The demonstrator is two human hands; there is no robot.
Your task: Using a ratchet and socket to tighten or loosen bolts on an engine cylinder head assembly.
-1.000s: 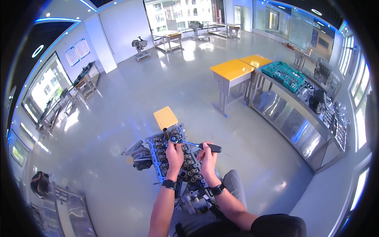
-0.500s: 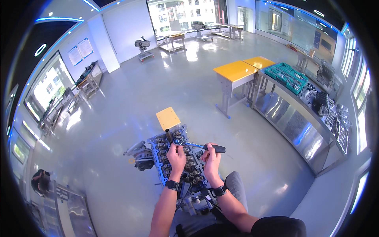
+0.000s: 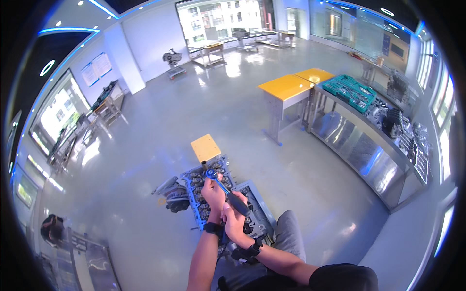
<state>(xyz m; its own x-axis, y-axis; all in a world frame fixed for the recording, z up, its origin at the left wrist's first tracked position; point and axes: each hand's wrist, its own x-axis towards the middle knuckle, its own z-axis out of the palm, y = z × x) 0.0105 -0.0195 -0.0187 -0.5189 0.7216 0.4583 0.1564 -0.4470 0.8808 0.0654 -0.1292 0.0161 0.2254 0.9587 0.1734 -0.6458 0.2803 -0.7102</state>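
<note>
A ratchet wrench [image 3: 222, 186] with a bright shaft and black grip slants across the engine's cylinder head [image 3: 198, 199], its handle end toward me. My left hand [image 3: 213, 193] is closed at the wrench's round head, fingers curled at its near side. Around the black grip, my right hand [image 3: 235, 219] is closed, lying close to my left wrist. A dark upright tube [image 3: 204, 165] stands just beyond the wrench head. Rows of valve gear show on the cylinder head; my hands cover part of them. What sits under the wrench head is hidden.
A grey tray-like part [image 3: 262, 208] borders the engine's right side, and a round metal unit [image 3: 174, 196] its left. Beyond is a wooden stool [image 3: 206, 147]. At right stand yellow-topped tables [image 3: 286, 86] and a metal bench [image 3: 349, 145] bearing a green tool case [image 3: 349, 92].
The wrench handle has swung from pointing right to pointing toward me. My right hand has moved nearer and left with it. The grey tray-like part now shows beside the engine.
</note>
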